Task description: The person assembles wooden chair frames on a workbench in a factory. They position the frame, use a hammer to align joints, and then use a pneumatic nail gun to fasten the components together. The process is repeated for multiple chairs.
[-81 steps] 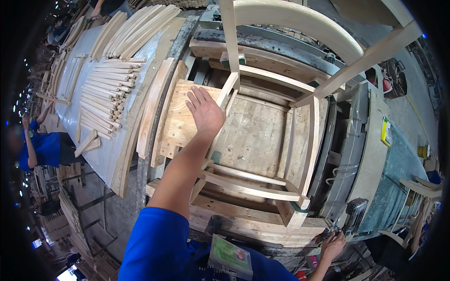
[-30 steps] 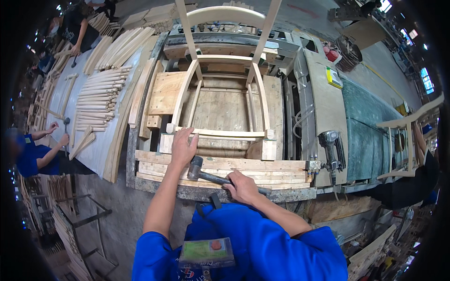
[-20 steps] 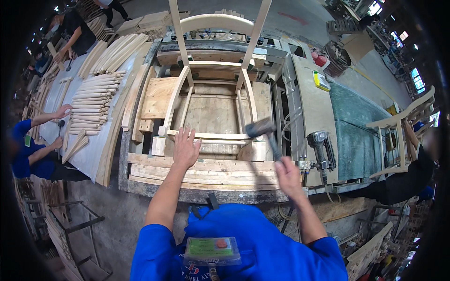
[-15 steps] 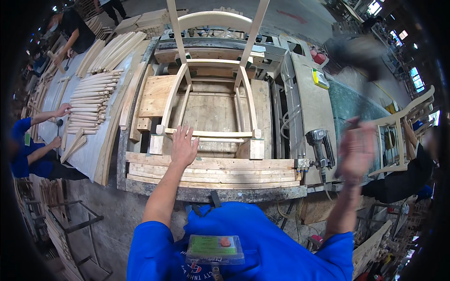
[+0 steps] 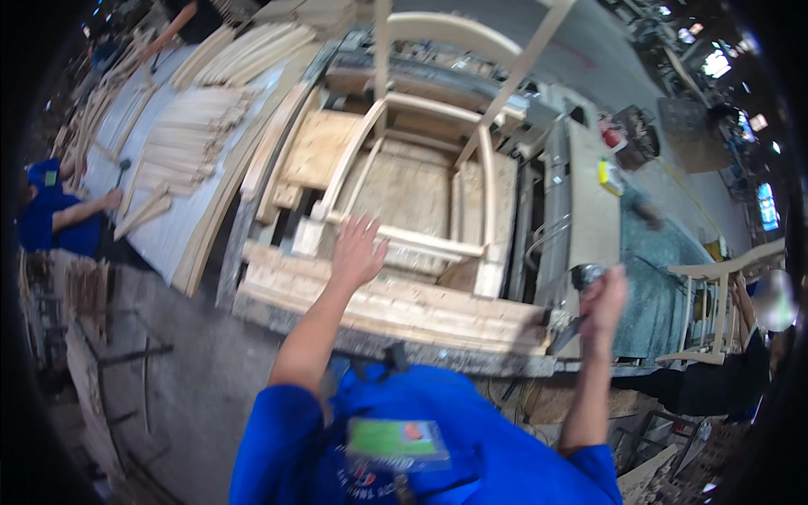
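A pale wooden chair frame [image 5: 491,189] without a seat rests on the bench, its tall back posts away from me. My left hand [image 5: 359,251] lies with its fingers spread over the frame's near rail. At the bench's right side, my right hand [image 5: 604,301] is closed round a nail gun [image 5: 587,274]; motion blur softens its fingers, and the hand covers much of the tool. A dark, smeared object [image 5: 646,212] shows over the green surface beyond that hand; its shape is hard to make out.
Pale wooden boards [image 5: 396,305] line the bench's near edge. To the left, a table holds piles of wooden sticks [image 5: 189,139], with a co-worker in blue [image 5: 71,210] beside it. Another chair frame [image 5: 720,290] stands at the right by a person in black. A yellow item [image 5: 610,177] lies on the right-hand panel.
My right hand has left the dark, blurred tool it was swinging and come down to the nail gun. My left hand stays on the near rail. The whole view has turned.
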Action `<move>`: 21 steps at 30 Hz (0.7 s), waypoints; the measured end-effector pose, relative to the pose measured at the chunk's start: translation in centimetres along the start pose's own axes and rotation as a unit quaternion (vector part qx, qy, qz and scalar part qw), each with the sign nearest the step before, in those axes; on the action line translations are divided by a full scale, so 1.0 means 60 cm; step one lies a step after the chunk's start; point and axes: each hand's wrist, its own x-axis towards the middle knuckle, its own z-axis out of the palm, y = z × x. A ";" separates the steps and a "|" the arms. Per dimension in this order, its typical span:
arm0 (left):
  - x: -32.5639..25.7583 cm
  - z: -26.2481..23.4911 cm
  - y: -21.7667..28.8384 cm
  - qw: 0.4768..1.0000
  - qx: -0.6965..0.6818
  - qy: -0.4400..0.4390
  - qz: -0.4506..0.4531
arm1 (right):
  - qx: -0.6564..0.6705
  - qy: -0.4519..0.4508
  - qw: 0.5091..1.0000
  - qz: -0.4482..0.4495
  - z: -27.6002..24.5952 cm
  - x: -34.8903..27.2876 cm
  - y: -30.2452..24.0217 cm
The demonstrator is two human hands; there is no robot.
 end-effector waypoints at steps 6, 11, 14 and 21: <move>0.022 0.008 0.041 0.994 -0.099 0.028 0.025 | -0.130 0.048 0.969 -0.203 -0.071 -0.093 0.009; -0.011 -0.001 0.027 0.994 -0.092 0.065 -0.003 | -0.266 -0.165 0.940 -0.137 -0.024 -0.186 0.177; -0.014 -0.014 0.021 0.995 -0.098 0.014 -0.009 | -0.456 -0.312 0.813 -0.186 -0.014 -0.205 0.207; 0.006 0.010 0.017 0.978 -0.199 0.066 -0.008 | -0.533 -0.334 0.708 -0.320 0.050 -0.207 0.245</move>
